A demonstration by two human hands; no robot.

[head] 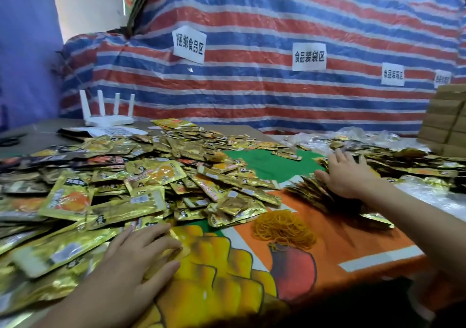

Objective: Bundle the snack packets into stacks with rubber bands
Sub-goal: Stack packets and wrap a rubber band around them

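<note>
A big loose heap of gold foil snack packets (141,181) covers the left and middle of the table. My left hand (136,259) lies flat with straight fingers on the packets at the heap's near edge. A pile of yellow rubber bands (282,227) sits on the printed orange cloth between my hands. My right hand (345,174) reaches out to the right, fingers spread, pressing on a fanned stack of darker gold packets (315,194).
A printed orange and green cloth (340,242) covers the table. More packets and clear plastic bags (416,166) lie at the right. A white router (108,116) stands at the back left, cardboard boxes (446,118) at the far right. A striped tarp with paper signs hangs behind.
</note>
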